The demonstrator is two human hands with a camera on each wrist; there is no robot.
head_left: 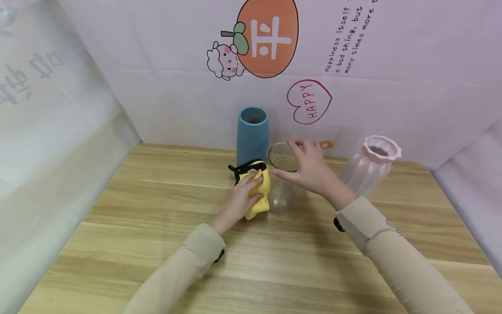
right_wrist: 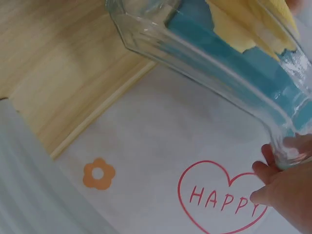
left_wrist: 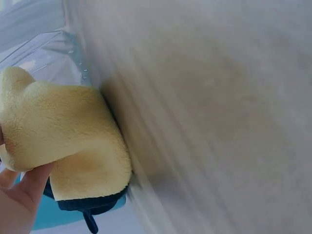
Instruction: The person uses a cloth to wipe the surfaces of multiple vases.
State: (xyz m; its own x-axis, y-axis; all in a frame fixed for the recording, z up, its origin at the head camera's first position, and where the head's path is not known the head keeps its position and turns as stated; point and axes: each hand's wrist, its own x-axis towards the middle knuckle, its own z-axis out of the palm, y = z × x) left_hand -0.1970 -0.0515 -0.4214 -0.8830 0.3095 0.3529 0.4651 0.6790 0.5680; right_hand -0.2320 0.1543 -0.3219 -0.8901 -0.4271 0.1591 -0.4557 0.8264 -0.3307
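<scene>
A booth-like tabletop setup: wooden table [head_left: 137, 209], printed white backdrop [head_left: 176, 100]

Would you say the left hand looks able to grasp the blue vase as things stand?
Probably yes: the left hand is close to the blue vase, whose upper part stands uncovered, but that hand's grip on the yellow cloth would likely have to loosen first.

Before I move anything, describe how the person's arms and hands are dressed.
The left sleeve and right sleeve are long and beige. A broad left cuff and right cuff finish them. A small black piece shows beside the left cuff, a second black piece beside the right; what they are is unclear. The left hand and right hand wear no gloves.
</scene>
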